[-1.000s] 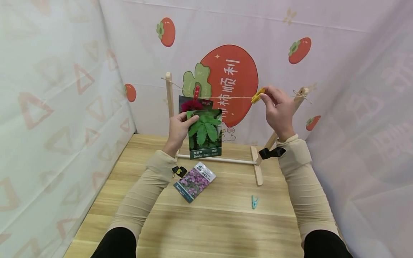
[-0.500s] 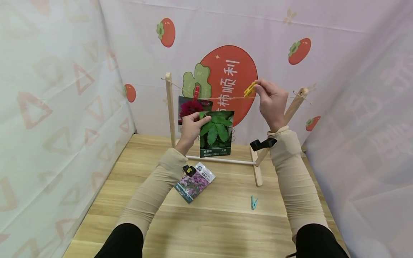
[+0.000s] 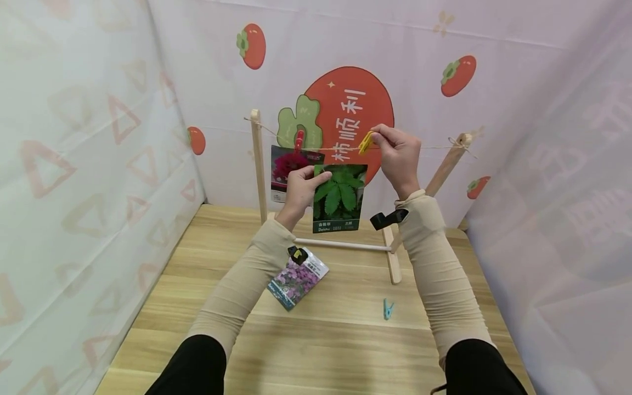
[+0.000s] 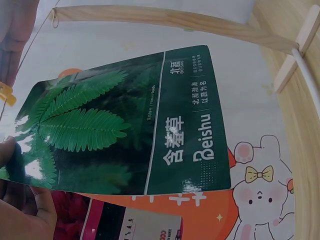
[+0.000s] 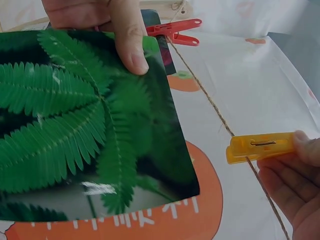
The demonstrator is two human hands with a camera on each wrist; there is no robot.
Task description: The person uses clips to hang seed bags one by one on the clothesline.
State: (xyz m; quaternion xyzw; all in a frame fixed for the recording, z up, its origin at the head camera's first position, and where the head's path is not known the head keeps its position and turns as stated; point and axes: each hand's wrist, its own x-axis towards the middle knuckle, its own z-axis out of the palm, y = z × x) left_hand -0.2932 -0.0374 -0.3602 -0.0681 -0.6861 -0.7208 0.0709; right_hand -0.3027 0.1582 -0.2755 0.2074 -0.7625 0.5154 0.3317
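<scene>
Shifting rightward since a second ago, the green seed packet (image 3: 340,200) is being pinched near its upper left corner by the left grip (image 3: 299,192), below the string (image 3: 434,147) in head view. Nearer the packet than before, the yellow clothespin (image 5: 262,146) is being pinched by the right grip (image 3: 399,159) at the string; whether it is being clamped cannot be told.

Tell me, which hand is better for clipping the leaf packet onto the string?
Probably the right hand: it already pinches the yellow clip, right at the string. The left hand looks busy holding the leaf packet by its edge.
</scene>
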